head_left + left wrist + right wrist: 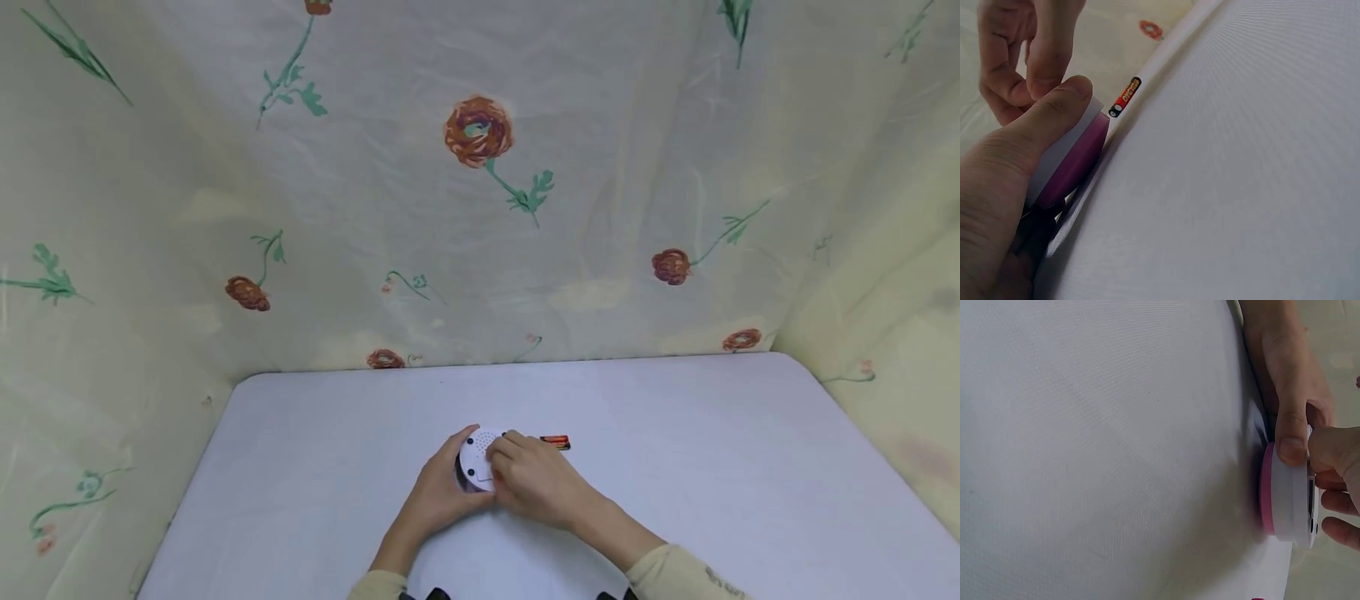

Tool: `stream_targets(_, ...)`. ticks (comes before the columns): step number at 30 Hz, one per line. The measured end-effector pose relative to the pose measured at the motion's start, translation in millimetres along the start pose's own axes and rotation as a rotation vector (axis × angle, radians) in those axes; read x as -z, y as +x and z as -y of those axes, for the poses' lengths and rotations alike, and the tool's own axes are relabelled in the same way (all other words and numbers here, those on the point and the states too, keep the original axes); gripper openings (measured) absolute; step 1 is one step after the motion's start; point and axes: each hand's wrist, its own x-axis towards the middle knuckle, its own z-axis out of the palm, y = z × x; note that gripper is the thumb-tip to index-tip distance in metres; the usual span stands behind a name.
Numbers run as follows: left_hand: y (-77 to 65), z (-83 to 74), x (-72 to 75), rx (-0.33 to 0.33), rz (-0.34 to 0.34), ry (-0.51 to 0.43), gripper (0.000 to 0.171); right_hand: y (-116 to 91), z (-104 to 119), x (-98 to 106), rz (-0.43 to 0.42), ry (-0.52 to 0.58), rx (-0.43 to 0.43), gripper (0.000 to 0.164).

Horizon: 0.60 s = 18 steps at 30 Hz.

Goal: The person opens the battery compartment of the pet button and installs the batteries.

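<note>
A round white device [477,451] with a pink side [1267,487] lies on the table, its face with small holes and black round feet turned up. My left hand [442,486] grips it by the rim, thumb at the near edge and fingers round the far side. Over the right part of the face my right hand [536,479] bends its fingers down, the fingertips touching the device near a thin line marked on it. Whether they pinch a small part there is hidden. Just beyond the right hand lie red-and-black batteries [556,442], one battery [1125,97] showing in the left wrist view.
A white table [337,433] with rounded far corners carries all of this. Pale flower-printed cloth [570,275] hangs behind it and on both sides. Dark objects [437,594] show at the bottom edge of the head view.
</note>
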Motion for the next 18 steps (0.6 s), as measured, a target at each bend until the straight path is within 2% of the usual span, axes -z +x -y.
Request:
stream_targets(6, 1.0, 1.1, -0.9, 0.007, 0.008, 0.005, 0.094, 0.6, -4.6, -2.0, 0.022, 0.016, 0.034, 0.008)
stream_targets(18, 1.0, 3.2, 0.8, 0.001, 0.013, 0.007, 0.094, 2.9, -5.8, 3.3, 0.093, 0.123, -0.030, 0.010)
